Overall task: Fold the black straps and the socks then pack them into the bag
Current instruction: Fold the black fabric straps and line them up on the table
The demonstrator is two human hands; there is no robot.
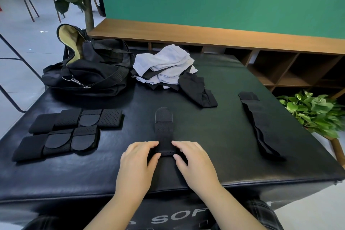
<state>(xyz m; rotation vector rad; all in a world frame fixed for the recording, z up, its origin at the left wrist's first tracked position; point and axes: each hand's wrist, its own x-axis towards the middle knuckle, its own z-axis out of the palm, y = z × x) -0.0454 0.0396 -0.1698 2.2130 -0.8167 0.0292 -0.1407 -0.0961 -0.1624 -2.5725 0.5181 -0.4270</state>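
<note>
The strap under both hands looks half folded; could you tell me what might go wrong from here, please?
1. The strap is held only at its near fold by the left hand and right hand; the far end lies loose, so the fold may go crooked.
2. The unfolded strap lies near the table's right edge and could slide off if bumped.
3. The socks are a tangled heap of light and black ones, so a black one could be missed.

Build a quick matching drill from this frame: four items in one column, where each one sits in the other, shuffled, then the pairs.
Items:
1. bag
2. folded straps
3. unfolded strap
4. socks

Places:
A. right side of the table
B. far middle, in a loose pile
C. far left corner, open
D. near left, in two rows

Pairs: 1-C, 2-D, 3-A, 4-B
</note>
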